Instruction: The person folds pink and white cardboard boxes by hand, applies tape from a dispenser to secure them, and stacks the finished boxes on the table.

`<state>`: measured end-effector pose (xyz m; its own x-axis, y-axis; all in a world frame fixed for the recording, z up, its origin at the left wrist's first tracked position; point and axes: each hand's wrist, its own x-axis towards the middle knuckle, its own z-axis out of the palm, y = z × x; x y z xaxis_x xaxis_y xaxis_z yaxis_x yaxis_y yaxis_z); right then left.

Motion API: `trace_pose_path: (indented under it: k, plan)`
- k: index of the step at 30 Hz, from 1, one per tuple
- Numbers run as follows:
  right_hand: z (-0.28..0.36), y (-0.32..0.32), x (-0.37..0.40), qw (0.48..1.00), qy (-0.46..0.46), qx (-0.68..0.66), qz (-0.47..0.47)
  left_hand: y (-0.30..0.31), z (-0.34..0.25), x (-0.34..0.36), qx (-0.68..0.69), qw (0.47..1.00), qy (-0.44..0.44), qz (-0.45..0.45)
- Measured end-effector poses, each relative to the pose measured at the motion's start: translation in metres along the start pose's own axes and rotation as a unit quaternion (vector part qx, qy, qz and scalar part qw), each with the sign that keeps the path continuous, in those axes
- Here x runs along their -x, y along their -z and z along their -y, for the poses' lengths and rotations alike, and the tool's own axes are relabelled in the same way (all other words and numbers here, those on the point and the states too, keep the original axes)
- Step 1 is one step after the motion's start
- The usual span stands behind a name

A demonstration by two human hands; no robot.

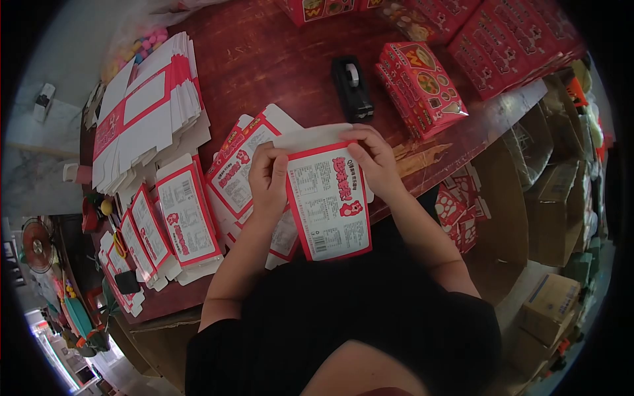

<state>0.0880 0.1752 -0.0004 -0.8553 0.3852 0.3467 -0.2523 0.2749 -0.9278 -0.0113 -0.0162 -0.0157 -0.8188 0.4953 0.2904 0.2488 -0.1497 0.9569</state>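
Note:
A red-and-white printed carton [328,204] is held up in front of me, its text turned sideways and a pale flap [314,138] at its far end. My left hand [269,178] grips its left edge near the top, thumb on the printed face. At the upper right corner, my right hand [373,158] pinches the carton by the flap, thumb on the front. Behind it, flat printed cartons [232,175] lie overlapping on the dark red table [264,59]. More cartons [187,214] lean in a row to the left.
A tall stack of flat cartons [142,109] stands at the left. Beyond my right hand are a black tape dispenser [352,86] and a packed red box [422,89], with wrapped red boxes [515,43] farther back. Yellow-handled scissors [119,244] lie at left; an opened cardboard box [492,218] is at right.

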Motion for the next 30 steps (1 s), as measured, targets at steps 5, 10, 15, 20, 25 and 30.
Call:
trace_pose_path:
  k: [5,10,15,20,25,30]
  plan:
    - [0.002,0.003,-0.001,0.984,-0.081,-0.157,0.001,-0.027,-0.026,-0.007,0.184,0.981,-0.018,-0.056]
    - [0.014,0.001,-0.011,0.992,-0.094,-0.086,0.0,-0.008,-0.011,-0.018,0.043,0.997,0.056,0.032]
    - [0.026,-0.002,-0.022,0.976,-0.186,-0.11,-0.035,-0.019,-0.035,-0.031,0.027,0.992,0.12,0.017]
    - [0.022,-0.001,-0.034,0.964,-0.206,-0.167,0.001,-0.015,-0.034,-0.039,0.048,0.986,0.158,0.011]
    - [0.01,0.01,-0.021,0.973,-0.172,-0.146,0.048,0.007,-0.031,-0.026,0.003,0.977,0.179,0.112]
    - [0.018,0.007,-0.01,0.988,-0.13,-0.078,0.031,-0.003,-0.036,-0.008,0.104,0.969,0.209,0.085]
